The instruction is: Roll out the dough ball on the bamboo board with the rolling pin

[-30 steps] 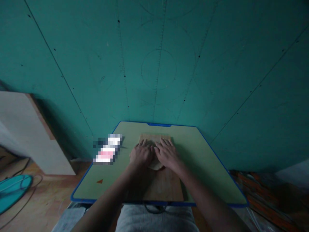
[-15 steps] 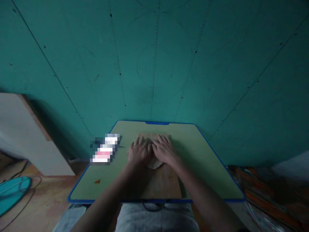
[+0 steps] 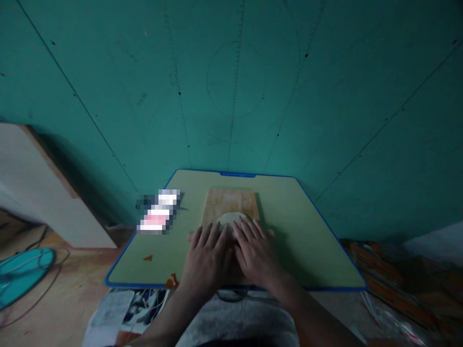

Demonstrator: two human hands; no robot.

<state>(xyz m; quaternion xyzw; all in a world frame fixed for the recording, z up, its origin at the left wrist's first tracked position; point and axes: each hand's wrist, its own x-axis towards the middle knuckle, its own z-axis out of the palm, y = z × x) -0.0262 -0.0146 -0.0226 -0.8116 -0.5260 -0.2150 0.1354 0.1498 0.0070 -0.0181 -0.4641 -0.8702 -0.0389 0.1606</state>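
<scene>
A round, flat piece of pale dough (image 3: 231, 219) lies on a wooden board (image 3: 231, 196), its near part hidden by my hands. A wooden rolling pin (image 3: 190, 236) lies crosswise beneath both hands, with only its ends showing past them. My left hand (image 3: 208, 253) rests palm down over the left part of the pin, fingers stretched forward. On the right part lies my right hand (image 3: 256, 248), also flat, its fingertips reaching over the dough's near right part. The two hands are close together, and neither wraps its fingers round the pin.
The board sits on a pale-topped table with a blue rim (image 3: 325, 282). A pixelated object (image 3: 159, 212) stands on the table's left side, with small orange scraps (image 3: 148, 258) nearer. Behind rises a green wall (image 3: 231, 96). A white panel (image 3: 47, 193) leans at left.
Both hands have drawn back toward me with the rolling pin under them. The far part of the board and the dough's far edge have come into view. The camera has tilted up slightly.
</scene>
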